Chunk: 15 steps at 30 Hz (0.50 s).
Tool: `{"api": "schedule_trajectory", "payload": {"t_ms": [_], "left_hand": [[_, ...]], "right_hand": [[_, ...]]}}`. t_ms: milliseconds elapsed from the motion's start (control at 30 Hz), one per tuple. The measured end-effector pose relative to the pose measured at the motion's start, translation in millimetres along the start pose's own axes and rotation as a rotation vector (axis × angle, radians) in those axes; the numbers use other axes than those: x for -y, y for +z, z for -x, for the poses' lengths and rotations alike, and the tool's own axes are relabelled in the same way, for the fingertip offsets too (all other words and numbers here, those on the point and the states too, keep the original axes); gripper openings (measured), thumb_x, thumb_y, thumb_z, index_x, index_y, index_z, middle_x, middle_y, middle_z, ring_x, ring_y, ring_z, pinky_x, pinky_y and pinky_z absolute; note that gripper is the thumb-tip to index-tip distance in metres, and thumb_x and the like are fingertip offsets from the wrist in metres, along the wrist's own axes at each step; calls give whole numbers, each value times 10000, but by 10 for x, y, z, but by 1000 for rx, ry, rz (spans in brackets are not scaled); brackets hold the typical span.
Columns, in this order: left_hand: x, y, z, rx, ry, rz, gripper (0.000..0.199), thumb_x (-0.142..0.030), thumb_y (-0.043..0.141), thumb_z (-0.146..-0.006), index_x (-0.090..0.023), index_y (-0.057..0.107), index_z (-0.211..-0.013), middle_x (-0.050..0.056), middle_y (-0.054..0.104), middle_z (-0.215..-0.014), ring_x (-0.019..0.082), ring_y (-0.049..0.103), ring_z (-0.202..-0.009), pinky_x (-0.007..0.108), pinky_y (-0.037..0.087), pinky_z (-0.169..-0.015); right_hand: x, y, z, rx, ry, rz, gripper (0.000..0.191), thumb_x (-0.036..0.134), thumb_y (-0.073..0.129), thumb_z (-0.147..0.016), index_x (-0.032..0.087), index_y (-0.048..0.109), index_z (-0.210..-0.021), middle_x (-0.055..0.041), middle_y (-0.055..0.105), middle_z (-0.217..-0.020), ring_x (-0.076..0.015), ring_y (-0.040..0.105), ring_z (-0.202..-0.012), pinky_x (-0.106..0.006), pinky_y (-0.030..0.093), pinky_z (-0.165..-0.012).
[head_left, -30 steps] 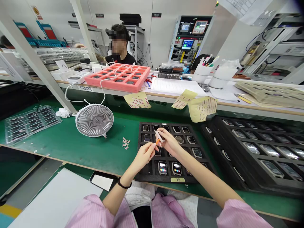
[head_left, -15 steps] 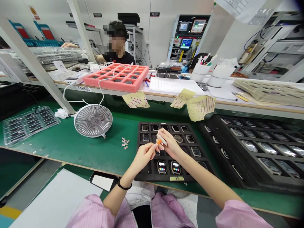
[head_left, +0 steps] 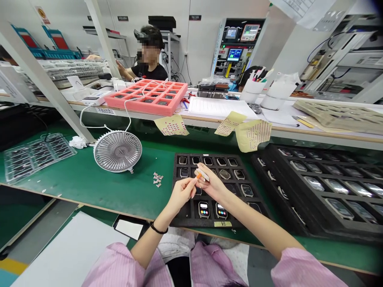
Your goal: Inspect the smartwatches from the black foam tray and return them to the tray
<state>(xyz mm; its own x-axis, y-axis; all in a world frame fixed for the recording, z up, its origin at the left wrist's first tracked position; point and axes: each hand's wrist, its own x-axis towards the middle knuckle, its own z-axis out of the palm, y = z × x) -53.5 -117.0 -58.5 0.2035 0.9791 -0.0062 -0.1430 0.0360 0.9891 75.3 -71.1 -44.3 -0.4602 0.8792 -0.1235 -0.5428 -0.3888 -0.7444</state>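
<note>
My right hand [head_left: 214, 184] is closed around a silver-edged watch case [head_left: 204, 175], tilted so that mostly its side shows. My left hand [head_left: 182, 194] pinches a small orange piece [head_left: 199, 175] against the watch's edge; its exact kind is too small to tell. Both hands hover over a black foam tray [head_left: 185, 220] of square watches in separate pockets. In its front row, two watches [head_left: 204, 209] have lit screens with coloured dots. My forearms and hands cover part of the tray's middle.
Small pale pieces [head_left: 157, 179] lie on the green mat left of the tray, beside a round fan [head_left: 117, 151]. Stacked black trays [head_left: 302, 187] of watches stand at right. A raised shelf holds a pink foam tray [head_left: 172, 107]. A co-worker [head_left: 151, 69] sits behind it.
Both hands have shifted very slightly left, and the watch in my right hand has turned a little. The co-worker has moved an arm and the head.
</note>
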Motion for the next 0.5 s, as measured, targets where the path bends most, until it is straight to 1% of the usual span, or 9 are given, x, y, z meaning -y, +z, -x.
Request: {"api": "schedule_trajectory", "payload": {"t_ms": [133, 333, 433, 500], "left_hand": [[11, -18, -11, 7, -33, 42, 519, -663, 594, -753, -144, 595, -752, -96, 402, -401, 25, 213, -314, 180, 135, -337], [59, -12, -39, -23, -60, 64, 552, -701, 606, -708, -151, 578, -722, -99, 393, -397, 21, 216, -302, 175, 135, -322], [64, -30, -55, -29, -87, 61, 556, -710, 610, -698, -156, 568, -707, -97, 395, -395, 22, 218, -298, 175, 131, -319], [52, -50, -68, -63, -102, 72, 551, -709, 601, -710, -162, 548, -683, -98, 377, -390, 22, 209, -304, 172, 124, -321]], "right_hand": [[-10, -5, -17, -9, -6, 11, 403, 356, 802, -690, 229, 433, -790, 129, 402, -440, -23, 208, -350, -128, 141, -338], [-56, -33, -59, -26, 3, 31, 433, 378, 806, -675, 232, 406, -755, 121, 394, -433, -31, 243, -349, -127, 149, -332], [-67, -49, -71, -43, -15, 44, 414, 385, 790, -694, 228, 410, -739, 122, 376, -430, -28, 231, -341, -135, 142, -325], [-75, -46, -70, -60, -39, 52, 386, 380, 780, -710, 223, 430, -754, 123, 394, -446, -19, 215, -340, -134, 142, -325]]}}
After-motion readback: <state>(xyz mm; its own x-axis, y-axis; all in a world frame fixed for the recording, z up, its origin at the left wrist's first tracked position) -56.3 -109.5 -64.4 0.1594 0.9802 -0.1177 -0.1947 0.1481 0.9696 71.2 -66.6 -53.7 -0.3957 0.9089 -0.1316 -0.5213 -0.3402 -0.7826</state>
